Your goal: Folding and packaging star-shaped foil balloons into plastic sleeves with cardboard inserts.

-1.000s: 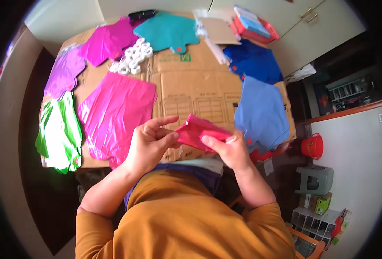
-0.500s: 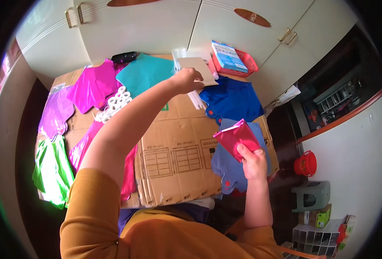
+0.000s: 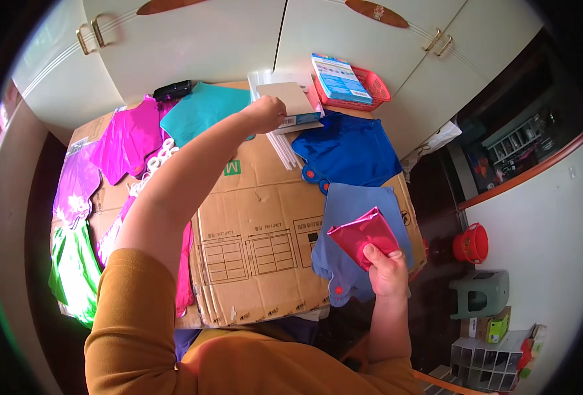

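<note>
At the table's far edge my left hand (image 3: 266,113) is closed at the left edge of a flat tan-topped box (image 3: 290,97), whose near side shows a blue strip. Its fingertips are partly hidden. Over the right side of the table, my right hand (image 3: 388,271) grips a folded, shiny pink foil piece (image 3: 365,236), thumb on top. Below that lies a grey-blue flat piece (image 3: 344,207) with a red dot at its lower corner. A dark blue shiny piece (image 3: 354,150) is spread just beyond. Thin white sticks (image 3: 283,151) lie beside the box.
Cardboard (image 3: 258,210) covers the table. Teal (image 3: 202,115), magenta (image 3: 127,138), purple (image 3: 75,181) and green (image 3: 75,270) shiny pieces lie leftward, near white rolls (image 3: 163,157). A red basket (image 3: 374,85) holds a blue-white packet (image 3: 341,79) against the cabinets (image 3: 206,46).
The box's near side has come into view under my left hand, tilted up. My right hand still holds the pink foil piece, now turned slightly and a little lower. The whole view has shifted.
</note>
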`<action>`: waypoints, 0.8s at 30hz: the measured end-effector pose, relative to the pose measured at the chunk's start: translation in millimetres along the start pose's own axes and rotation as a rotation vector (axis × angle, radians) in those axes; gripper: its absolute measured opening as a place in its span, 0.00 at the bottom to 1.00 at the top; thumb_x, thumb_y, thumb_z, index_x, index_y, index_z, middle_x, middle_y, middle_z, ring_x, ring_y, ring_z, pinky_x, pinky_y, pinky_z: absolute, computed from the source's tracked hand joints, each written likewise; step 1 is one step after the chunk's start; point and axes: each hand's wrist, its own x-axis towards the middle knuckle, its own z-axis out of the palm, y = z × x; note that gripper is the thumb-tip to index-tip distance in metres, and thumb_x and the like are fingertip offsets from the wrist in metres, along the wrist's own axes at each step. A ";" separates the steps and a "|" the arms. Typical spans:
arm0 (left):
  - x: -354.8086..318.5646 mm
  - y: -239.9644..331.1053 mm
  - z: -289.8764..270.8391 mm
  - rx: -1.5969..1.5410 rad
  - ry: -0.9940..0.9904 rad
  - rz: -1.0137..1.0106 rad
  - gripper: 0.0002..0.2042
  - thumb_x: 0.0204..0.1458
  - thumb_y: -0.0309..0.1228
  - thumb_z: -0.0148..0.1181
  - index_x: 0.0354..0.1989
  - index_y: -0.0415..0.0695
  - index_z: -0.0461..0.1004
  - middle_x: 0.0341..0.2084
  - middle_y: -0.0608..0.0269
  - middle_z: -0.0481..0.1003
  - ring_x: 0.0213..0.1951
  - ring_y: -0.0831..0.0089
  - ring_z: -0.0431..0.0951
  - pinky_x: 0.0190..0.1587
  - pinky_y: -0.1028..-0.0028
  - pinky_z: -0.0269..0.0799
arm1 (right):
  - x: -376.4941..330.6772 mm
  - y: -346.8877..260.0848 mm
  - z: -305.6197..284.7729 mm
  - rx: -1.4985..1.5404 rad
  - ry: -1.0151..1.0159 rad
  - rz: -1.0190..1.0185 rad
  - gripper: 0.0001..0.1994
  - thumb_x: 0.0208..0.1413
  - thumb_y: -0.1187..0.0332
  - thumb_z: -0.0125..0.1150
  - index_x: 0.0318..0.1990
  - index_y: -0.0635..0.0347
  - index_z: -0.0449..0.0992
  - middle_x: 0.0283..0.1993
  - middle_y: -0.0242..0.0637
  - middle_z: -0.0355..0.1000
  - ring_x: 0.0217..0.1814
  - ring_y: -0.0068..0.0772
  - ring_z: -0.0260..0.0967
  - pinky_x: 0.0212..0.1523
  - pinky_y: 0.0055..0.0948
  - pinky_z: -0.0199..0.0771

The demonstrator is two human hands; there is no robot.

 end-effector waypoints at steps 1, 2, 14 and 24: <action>-4.3 4.7 -7.2 0.058 0.048 -0.005 0.10 0.50 0.32 0.55 0.34 0.42 0.80 0.29 0.50 0.78 0.34 0.53 0.79 0.40 0.61 0.75 | 1.4 -0.1 0.3 0.012 -0.009 0.002 0.09 0.52 0.75 0.65 0.42 0.60 0.79 0.42 0.32 0.76 0.45 0.26 0.72 0.52 0.29 0.69; -8.4 8.3 -18.0 0.120 0.098 -0.015 0.09 0.49 0.31 0.55 0.33 0.42 0.79 0.28 0.50 0.78 0.33 0.52 0.78 0.39 0.61 0.75 | 3.8 -0.5 3.1 0.026 -0.024 0.004 0.10 0.52 0.75 0.65 0.43 0.60 0.79 0.43 0.32 0.76 0.46 0.27 0.72 0.52 0.29 0.69; -385.9 177.1 -73.8 0.008 0.133 0.161 0.06 0.38 0.25 0.63 0.25 0.44 0.72 0.24 0.65 0.69 0.28 0.66 0.71 0.32 0.67 0.64 | -18.0 -16.2 83.5 -0.297 -0.420 0.254 0.10 0.53 0.69 0.67 0.39 0.66 0.80 0.33 0.26 0.75 0.31 0.14 0.66 0.30 0.17 0.63; -537.7 165.7 68.7 -0.707 0.430 -0.496 0.16 0.46 0.22 0.67 0.42 0.39 0.68 0.35 0.62 0.72 0.36 0.73 0.73 0.40 0.74 0.70 | -93.2 58.0 131.2 -0.442 -0.554 0.428 0.10 0.53 0.65 0.68 0.39 0.61 0.81 0.25 0.23 0.72 0.19 0.10 0.57 0.20 0.14 0.59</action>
